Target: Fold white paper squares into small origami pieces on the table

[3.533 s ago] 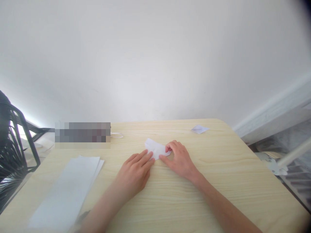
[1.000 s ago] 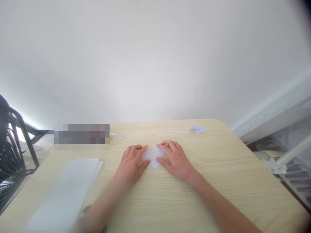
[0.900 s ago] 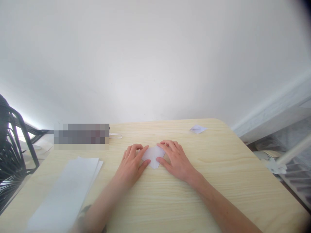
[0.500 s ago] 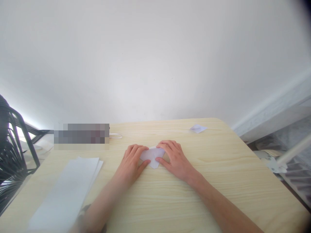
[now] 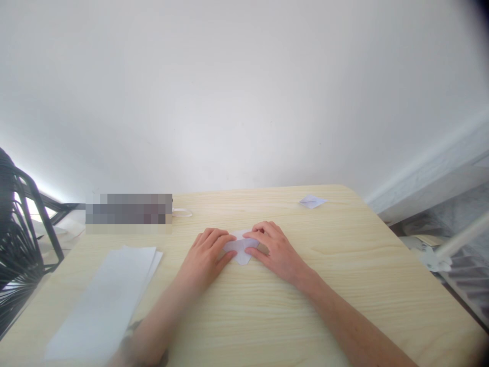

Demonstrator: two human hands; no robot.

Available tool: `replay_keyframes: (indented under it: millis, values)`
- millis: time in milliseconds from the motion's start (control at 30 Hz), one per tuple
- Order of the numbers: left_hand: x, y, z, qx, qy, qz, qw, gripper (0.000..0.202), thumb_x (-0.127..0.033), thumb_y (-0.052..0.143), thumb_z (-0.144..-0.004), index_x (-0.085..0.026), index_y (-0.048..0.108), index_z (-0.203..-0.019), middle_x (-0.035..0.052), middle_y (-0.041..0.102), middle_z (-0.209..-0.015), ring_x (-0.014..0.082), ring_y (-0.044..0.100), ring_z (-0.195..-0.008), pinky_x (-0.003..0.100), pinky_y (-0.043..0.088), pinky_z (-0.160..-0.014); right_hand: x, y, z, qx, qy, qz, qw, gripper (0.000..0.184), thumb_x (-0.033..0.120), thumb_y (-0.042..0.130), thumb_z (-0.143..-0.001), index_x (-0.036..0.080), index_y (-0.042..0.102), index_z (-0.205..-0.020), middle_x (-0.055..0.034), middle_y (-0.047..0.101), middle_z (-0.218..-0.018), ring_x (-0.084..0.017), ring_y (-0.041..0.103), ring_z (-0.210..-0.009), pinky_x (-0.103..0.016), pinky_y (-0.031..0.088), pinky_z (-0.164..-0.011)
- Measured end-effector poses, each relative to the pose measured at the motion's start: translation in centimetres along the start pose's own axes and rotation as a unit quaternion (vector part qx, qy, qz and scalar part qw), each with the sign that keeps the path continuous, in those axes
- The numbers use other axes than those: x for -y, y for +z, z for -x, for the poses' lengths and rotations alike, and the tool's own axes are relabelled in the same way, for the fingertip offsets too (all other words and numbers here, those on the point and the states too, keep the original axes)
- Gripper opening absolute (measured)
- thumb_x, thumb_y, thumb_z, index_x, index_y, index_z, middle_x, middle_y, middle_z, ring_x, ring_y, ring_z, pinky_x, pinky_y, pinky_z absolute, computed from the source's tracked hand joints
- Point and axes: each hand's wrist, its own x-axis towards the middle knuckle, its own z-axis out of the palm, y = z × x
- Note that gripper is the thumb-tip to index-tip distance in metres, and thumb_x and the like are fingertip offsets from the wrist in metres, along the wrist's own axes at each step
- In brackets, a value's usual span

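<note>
Black and slatted, a chair [image 5: 5,173] stands well to the left of the left hand, past the bench [image 5: 244,326]. Closer to that hand, beyond it and leftward, sits a pixelated block [image 5: 130,210], its contents unreadable, with a pale loop [image 5: 183,212] at its right end. White sheets [image 5: 107,295] lie overlapping just left of the left forearm. The left hand [image 5: 208,255] is narrow, thumb and forefinger holding the left side of a small folded paper [image 5: 242,250]. The paper lies on the bench between the hands, creased across, its narrow end toward the person. The right hand [image 5: 273,250] mirrors the left, thumb and forefinger close together on the right side. The step in hand looks like a crosswise fold worked from both ends; the next move seems to call for matched edges and even pressure along the crease. Beyond the right hand, farther right and well apart, lies a folded diamond [image 5: 313,201].
</note>
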Motion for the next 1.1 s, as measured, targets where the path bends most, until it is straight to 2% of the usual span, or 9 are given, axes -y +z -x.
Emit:
replay_keyframes:
  millis: [267,467,667,833,933,1000,1100]
  values:
    - [-0.09,0.11,0.06,-0.02,0.038,-0.034,0.998,0.013,-0.025,0.049,-0.083,-0.019,0.059,-0.09,0.0055,0.061,-0.089,0.0198,0.051,-0.089,0.034,0.043,-0.075,-0.05,-0.18,0.07,0.001,-0.034,0.033,0.999,0.016,0.026,0.055,-0.08,0.026,0.064,-0.094,-0.0031,0.057,-0.089,-0.017,0.05,-0.087,-0.034,0.038,-0.08]
    - [-0.16,-0.15,0.08,-0.013,0.051,-0.062,0.997,0.016,-0.025,0.047,-0.084,-0.02,0.062,-0.083,0.004,0.063,-0.089,0.0187,0.053,-0.086,0.032,0.041,-0.071,0.15,-0.2,0.16,0.0,-0.038,0.041,0.998,0.017,0.026,0.05,-0.082,0.025,0.066,-0.089,-0.0032,0.059,-0.088,-0.017,0.05,-0.084,-0.034,0.039,-0.078]
    - [-0.58,-0.72,0.3,-0.037,0.051,-0.075,0.995,0.019,-0.024,0.048,-0.083,-0.021,0.065,-0.075,0.0018,0.067,-0.082,0.0183,0.056,-0.085,0.031,0.041,-0.07,-0.07,-0.34,0.26,-0.018,-0.026,0.061,0.998,0.023,0.024,0.046,-0.084,0.022,0.066,-0.072,-0.0032,0.061,-0.082,-0.016,0.052,-0.08,-0.033,0.04,-0.076]
    - [-0.84,-0.66,0.44,-0.048,0.022,-0.087,0.995,0.019,-0.025,0.048,-0.082,-0.019,0.064,-0.073,0.0028,0.067,-0.077,0.0194,0.056,-0.083,0.031,0.044,-0.068,-0.33,-0.28,0.19,-0.019,-0.013,0.065,0.998,0.022,0.022,0.047,-0.083,0.022,0.064,-0.069,-0.0027,0.062,-0.08,-0.016,0.052,-0.078,-0.033,0.041,-0.075]
    - [-0.83,-0.46,0.36,-0.035,-0.012,-0.089,0.995,0.022,-0.027,0.046,-0.083,-0.018,0.062,-0.07,0.0038,0.064,-0.074,0.0193,0.055,-0.079,0.03,0.045,-0.065,-0.42,-0.21,0.14,-0.023,0.014,0.047,0.999,0.011,0.026,0.053,-0.08,0.022,0.063,-0.079,-0.0035,0.059,-0.085,-0.017,0.052,-0.081,-0.033,0.041,-0.077]
    - [-0.67,-0.27,0.3,-0.021,-0.032,-0.087,0.995,0.023,-0.028,0.045,-0.084,-0.018,0.06,-0.069,0.0042,0.062,-0.074,0.0192,0.055,-0.078,0.031,0.045,-0.065,-0.49,-0.19,0.07,-0.027,0.04,0.03,0.998,0.012,0.03,0.057,-0.077,0.022,0.061,-0.086,-0.0038,0.056,-0.09,-0.018,0.051,-0.085,-0.034,0.04,-0.079]
    - [-0.25,0.08,0.28,-0.026,-0.053,-0.072,0.996,0.017,-0.029,0.046,-0.083,-0.018,0.058,-0.087,0.0062,0.06,-0.089,0.021,0.052,-0.087,0.035,0.045,-0.074,-0.62,-0.15,-0.06,-0.021,0.071,0.006,0.997,0.013,0.031,0.06,-0.075,0.022,0.058,-0.084,-0.0032,0.053,-0.094,-0.018,0.05,-0.09,-0.035,0.039,-0.083]
